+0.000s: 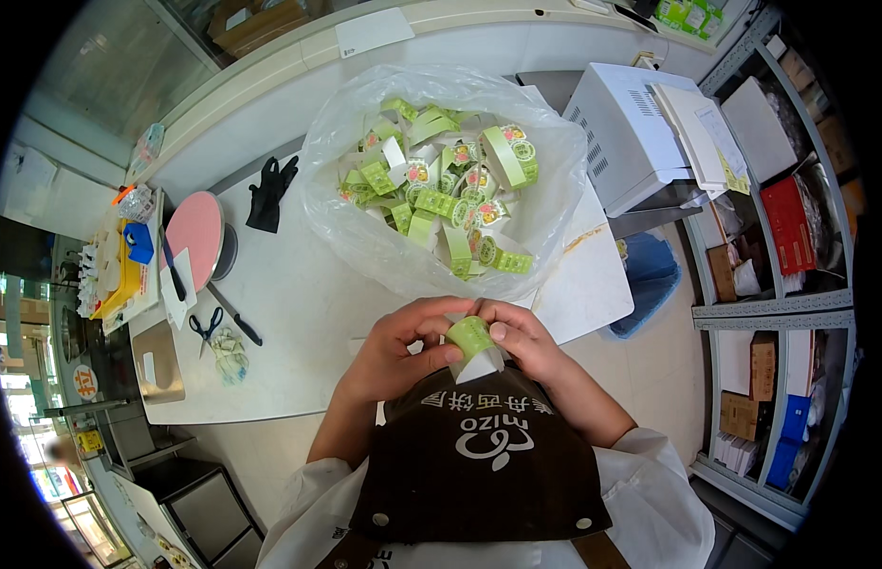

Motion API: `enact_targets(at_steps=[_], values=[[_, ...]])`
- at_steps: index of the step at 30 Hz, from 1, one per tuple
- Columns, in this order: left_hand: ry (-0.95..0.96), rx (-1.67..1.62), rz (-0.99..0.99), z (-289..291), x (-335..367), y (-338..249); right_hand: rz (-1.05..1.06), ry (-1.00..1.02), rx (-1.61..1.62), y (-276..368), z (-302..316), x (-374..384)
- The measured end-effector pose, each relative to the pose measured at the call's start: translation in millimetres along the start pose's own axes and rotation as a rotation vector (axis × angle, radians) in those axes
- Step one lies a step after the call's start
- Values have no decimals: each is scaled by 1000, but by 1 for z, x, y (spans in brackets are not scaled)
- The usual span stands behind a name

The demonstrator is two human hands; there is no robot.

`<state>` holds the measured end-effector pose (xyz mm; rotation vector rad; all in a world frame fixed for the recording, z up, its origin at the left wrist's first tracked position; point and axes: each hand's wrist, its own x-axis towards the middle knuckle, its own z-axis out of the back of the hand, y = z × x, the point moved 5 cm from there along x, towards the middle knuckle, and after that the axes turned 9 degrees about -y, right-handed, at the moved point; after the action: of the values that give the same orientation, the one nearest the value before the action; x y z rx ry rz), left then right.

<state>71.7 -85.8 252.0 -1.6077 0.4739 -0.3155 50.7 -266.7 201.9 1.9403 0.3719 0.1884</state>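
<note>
Close to my apron, a curved green and white printed card piece [472, 336] is held between my two hands. My left hand [408, 343] has its thumb and fingers closed around the card's left side. On the other side, my right hand [523, 339] pinches its edge, with the thumb in front. The fingertips behind the card are partly hidden. Just beyond my hands, a large clear plastic bag [341, 242] lies open on the table. Inside it is a heap of similar green card pieces [441, 201], some curled and some with round printed labels.
On the white table [299, 360] lie a black glove [268, 194], scissors [206, 328], a knife [236, 316] and a crumpled cloth [230, 358]. A pink turntable [196, 237] stands left. At right are a white machine [616, 133], a blue bin [652, 284] and shelving [773, 311].
</note>
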Motion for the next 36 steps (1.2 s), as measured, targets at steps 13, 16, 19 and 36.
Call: enact_targets(at_steps=[13,16,19,36], values=[[137,3,-21,-7,0,2,-116,46,84,1,-5,0],[113,6,-30,-8,1,3,-60,3,72,-2,-10,-1],[92,42,-8,-9,3,2,-73,-2,85,-7,-9,-2],[-125,413,-24,-1,11,18,-81,-222,174,4,7,5]])
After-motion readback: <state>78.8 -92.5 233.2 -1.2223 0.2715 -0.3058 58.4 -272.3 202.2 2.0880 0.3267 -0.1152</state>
